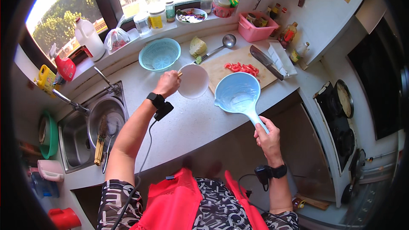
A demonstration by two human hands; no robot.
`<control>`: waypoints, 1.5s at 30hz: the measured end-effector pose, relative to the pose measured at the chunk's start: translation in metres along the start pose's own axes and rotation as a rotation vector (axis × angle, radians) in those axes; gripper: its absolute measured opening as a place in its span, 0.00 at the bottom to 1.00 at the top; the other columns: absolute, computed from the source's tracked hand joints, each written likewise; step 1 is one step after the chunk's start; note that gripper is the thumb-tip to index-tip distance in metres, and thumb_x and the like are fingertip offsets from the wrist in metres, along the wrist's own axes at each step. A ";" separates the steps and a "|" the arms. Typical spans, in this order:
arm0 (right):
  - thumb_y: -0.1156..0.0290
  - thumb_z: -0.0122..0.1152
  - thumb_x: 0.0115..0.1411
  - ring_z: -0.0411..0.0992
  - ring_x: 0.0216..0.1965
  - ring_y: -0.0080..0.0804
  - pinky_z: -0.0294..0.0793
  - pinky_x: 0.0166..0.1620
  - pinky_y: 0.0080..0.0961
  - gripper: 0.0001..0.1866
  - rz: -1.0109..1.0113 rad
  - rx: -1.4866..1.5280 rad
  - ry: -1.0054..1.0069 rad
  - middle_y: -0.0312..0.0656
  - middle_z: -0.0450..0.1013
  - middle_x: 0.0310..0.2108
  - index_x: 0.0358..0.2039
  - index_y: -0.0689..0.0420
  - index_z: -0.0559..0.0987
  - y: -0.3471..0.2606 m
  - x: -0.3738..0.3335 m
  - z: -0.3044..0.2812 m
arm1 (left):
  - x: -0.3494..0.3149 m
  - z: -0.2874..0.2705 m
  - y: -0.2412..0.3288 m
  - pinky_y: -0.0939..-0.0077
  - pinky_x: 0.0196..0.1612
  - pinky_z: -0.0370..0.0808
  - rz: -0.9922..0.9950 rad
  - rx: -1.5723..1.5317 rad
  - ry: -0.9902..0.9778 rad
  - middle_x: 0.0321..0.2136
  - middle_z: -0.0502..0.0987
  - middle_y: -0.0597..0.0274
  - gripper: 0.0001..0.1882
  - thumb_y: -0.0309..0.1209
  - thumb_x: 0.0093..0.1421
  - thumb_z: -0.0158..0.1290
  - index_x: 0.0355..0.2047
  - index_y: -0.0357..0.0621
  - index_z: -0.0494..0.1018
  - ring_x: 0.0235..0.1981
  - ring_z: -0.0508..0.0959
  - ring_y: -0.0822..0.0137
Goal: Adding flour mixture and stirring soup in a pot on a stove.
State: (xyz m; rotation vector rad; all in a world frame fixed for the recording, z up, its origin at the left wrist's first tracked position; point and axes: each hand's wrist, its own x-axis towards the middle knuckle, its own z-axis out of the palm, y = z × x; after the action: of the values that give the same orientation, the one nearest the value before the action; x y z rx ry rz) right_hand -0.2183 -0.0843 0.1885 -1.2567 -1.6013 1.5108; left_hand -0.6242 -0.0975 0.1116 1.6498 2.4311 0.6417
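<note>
My right hand point(268, 138) is closed round the handle of a light blue plastic water scoop point(245, 83), held over the front edge of the counter. Whitish streaks or a little liquid show on the inside of its bowl. Closed at the left rim of a white bowl point(194, 86), my left hand point(167, 84) grips a thin tan stick, like a chopstick point(180, 74), of which only a short piece shows. Beyond the scoop, cut red tomato pieces point(242, 68) lie on a wooden cutting board point(217, 64), with a dark-bladed knife point(266, 61) along its right side.
A blue-green colander point(159, 54), a cabbage piece point(197, 47) and a metal ladle point(228, 41) lie behind the bowl. At the left is the sink point(74, 147) with a brush point(100, 142) in it. A pink bin point(255, 29) stands back right; a stove point(336, 119) is far right.
</note>
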 end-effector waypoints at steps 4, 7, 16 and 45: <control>0.68 0.57 0.64 0.62 0.16 0.13 0.60 0.18 0.14 0.20 0.069 0.111 -0.102 0.33 0.70 0.20 0.52 0.68 0.73 0.005 0.010 0.010 | -0.001 -0.045 0.037 0.51 0.39 0.75 0.133 0.102 0.102 0.29 0.77 0.38 0.11 0.30 0.60 0.46 0.29 0.32 0.72 0.34 0.79 0.42; 0.69 0.57 0.64 0.62 0.15 0.13 0.60 0.18 0.13 0.21 0.109 0.200 -0.168 0.34 0.70 0.20 0.53 0.68 0.72 0.004 0.015 0.020 | 0.000 -0.055 0.052 0.51 0.38 0.75 0.142 0.157 0.087 0.28 0.78 0.39 0.10 0.30 0.60 0.45 0.30 0.33 0.71 0.33 0.79 0.42; 0.69 0.56 0.65 0.58 0.14 0.12 0.57 0.18 0.12 0.21 0.158 0.311 -0.284 0.35 0.70 0.22 0.54 0.66 0.70 0.003 0.017 0.043 | -0.002 -0.057 0.065 0.55 0.31 0.78 0.201 0.283 0.137 0.24 0.77 0.39 0.09 0.27 0.61 0.44 0.29 0.33 0.70 0.28 0.80 0.44; 0.70 0.56 0.64 0.59 0.15 0.12 0.57 0.17 0.12 0.18 0.140 0.318 -0.261 0.34 0.69 0.21 0.52 0.66 0.72 0.007 0.011 0.051 | -0.002 -0.057 0.077 0.71 0.22 0.78 0.378 0.589 0.270 0.22 0.78 0.52 0.07 0.24 0.62 0.47 0.37 0.32 0.70 0.23 0.82 0.59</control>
State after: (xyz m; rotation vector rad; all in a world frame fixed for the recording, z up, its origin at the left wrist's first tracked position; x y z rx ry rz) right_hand -0.2669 -0.0954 0.1704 -1.0431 -1.3755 1.9958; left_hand -0.5772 -0.0909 0.1952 2.4267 2.6896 0.1882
